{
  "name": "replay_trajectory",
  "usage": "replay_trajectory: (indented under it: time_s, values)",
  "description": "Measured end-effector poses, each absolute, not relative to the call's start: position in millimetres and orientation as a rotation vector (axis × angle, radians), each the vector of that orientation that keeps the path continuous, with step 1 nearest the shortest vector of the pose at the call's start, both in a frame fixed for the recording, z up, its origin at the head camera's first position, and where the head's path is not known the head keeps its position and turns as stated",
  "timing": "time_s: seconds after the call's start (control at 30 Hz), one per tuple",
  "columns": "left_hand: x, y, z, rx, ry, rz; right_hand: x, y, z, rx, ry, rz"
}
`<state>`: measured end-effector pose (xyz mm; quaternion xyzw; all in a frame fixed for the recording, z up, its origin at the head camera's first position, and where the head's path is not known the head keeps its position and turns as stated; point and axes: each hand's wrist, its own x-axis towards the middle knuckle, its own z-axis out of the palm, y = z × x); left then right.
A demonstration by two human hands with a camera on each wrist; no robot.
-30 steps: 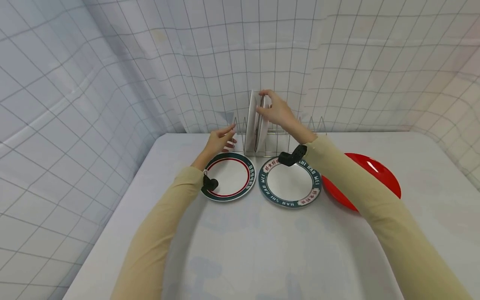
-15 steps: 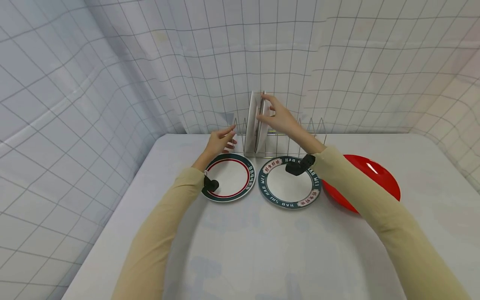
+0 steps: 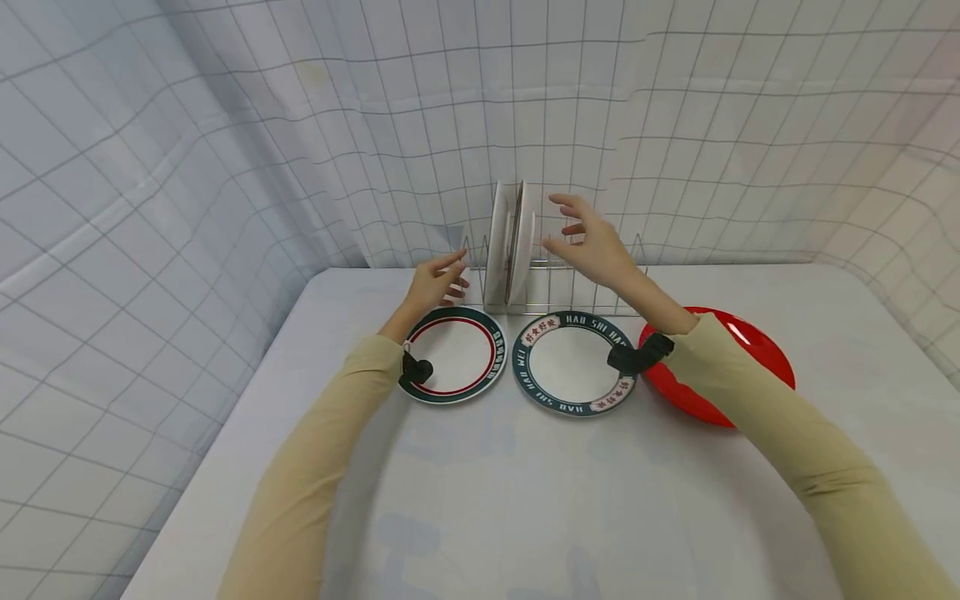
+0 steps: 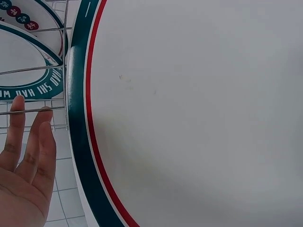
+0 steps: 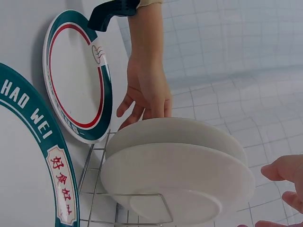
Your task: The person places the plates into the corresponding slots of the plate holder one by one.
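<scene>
Two white plates stand upright side by side in a wire rack at the back: a left plate and a right plate. My right hand is just right of them, fingers spread and holding nothing, with a gap to the right plate. At the rack's left end is my left hand, its fingers loosely extended; in the left wrist view its fingertips are right at the rack's wires. Below that hand lies a flat plate with a green rim and red ring.
A second green-rimmed plate with lettering lies in front of the rack. Farther right is a large red dish, partly covered by the right forearm. All stand on a white table, with a grid-patterned curtain behind and at the sides.
My right hand has let go of the right upright plate and moved away to the right. Both upright plates remain standing in the rack. My left hand has hardly moved.
</scene>
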<state>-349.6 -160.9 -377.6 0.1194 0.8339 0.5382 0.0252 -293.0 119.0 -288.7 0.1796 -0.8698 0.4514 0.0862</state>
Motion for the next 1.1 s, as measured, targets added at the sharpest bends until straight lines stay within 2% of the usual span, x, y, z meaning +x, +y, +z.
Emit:
replay_trajectory:
  time_s: [0.43, 1.1]
  values:
    - [-351.2, -163.6, -379.5, 0.358, 2.608, 1.653, -267.8, 173.1, -301.9, 0.470, -2.464, 1.302]
    - [-350.4, -165.1, -379.6, 0.380, 2.604, 1.642, -222.1, 282.5, -342.2, 0.233, -2.468, 1.169]
